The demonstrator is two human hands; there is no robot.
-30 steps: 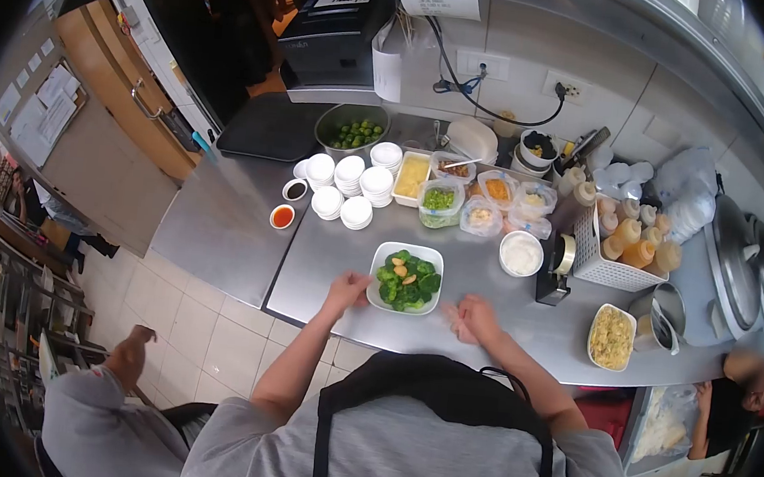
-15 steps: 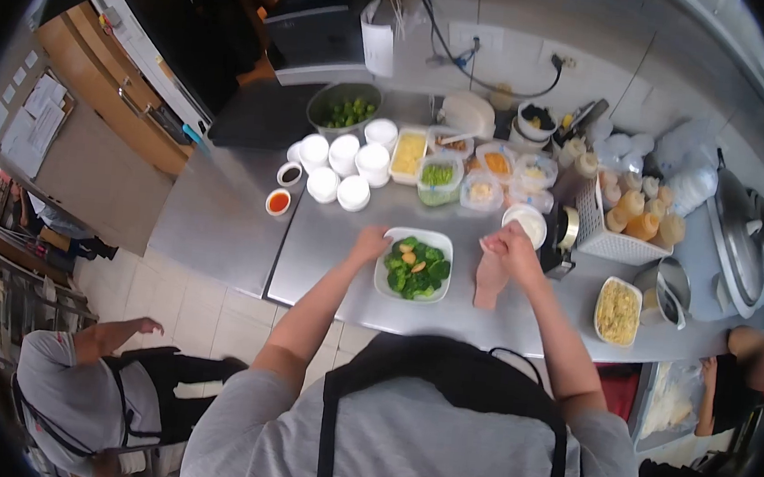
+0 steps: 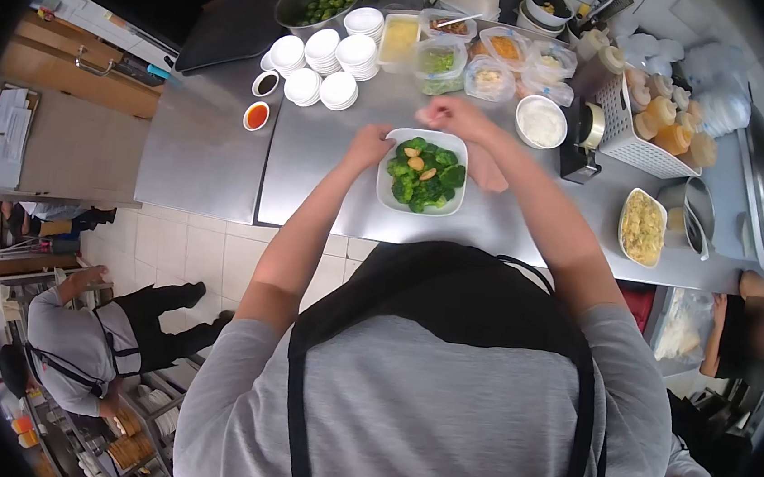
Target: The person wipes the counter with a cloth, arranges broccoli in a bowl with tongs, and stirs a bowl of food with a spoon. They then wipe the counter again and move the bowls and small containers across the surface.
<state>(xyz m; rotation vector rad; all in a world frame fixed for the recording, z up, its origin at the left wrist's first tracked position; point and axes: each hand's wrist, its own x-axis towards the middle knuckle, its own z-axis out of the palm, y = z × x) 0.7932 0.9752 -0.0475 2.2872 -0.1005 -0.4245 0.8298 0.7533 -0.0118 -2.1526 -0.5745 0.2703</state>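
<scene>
Nearest the camera is the wearer's black cloth apron (image 3: 450, 290). Beyond it, on the brushed stainless-steel counter (image 3: 331, 202), stands a white, square, round-cornered bowl (image 3: 384, 186) of green broccoli florets (image 3: 423, 188) topped with small tan pieces (image 3: 416, 163). The left hand (image 3: 372, 145) has its fingers at the bowl's upper-left rim, in apparent contact; whether they grip or merely rest cannot be determined. The right hand (image 3: 460, 120) is clenched on a pale pink, limp cloth (image 3: 488, 169), which trails beneath the wrist just beside the bowl's right edge.

To the right, a round white bowl (image 3: 540, 123) holds white contents. Farther left, two small white cups contain orange-red sauce (image 3: 256, 117) and dark sauce (image 3: 265, 83). Behind these stand stacked white round tubs (image 3: 323, 50). At the back, a round metal pot (image 3: 285, 12) contains small green fruits (image 3: 325, 5).
</scene>
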